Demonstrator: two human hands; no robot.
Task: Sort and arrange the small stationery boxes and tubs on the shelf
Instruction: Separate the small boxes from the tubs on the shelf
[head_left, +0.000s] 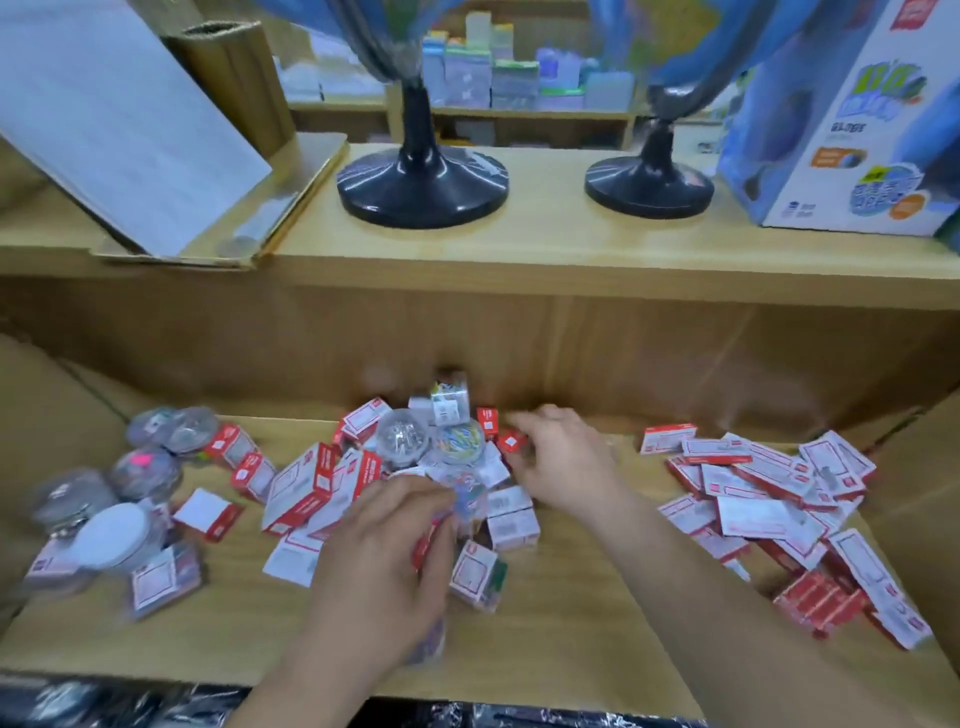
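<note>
SORTING IN PROGRESS: Both hands are seen over a mixed heap (306, 483) of small boxes and tubs on the lower shelf (571, 613). A small red box (511, 441) is pinched between the thumb and fingertips of the right hand (561, 462), at the heap's far edge. The left hand (384, 540) is curled over a clear tub (467, 501) of coloured pieces; because of motion blur, it cannot be told whether that tub is gripped. Just beyond the left hand's fingertips two round tubs (402, 441) are lodged on top of the heap, hemmed in by leaning boxes. A pile of flat boxes (769, 483) is spread well off the outer side of the right forearm, and a cluster of tubs (145, 473) is gathered well off the left hand's outer side. From this layout, the red box is judged bound for the right-side pile, with the right hand nearer to it, and the tubs for the left. Two globe stands (422, 182) are set on the upper shelf beyond both hands.
</note>
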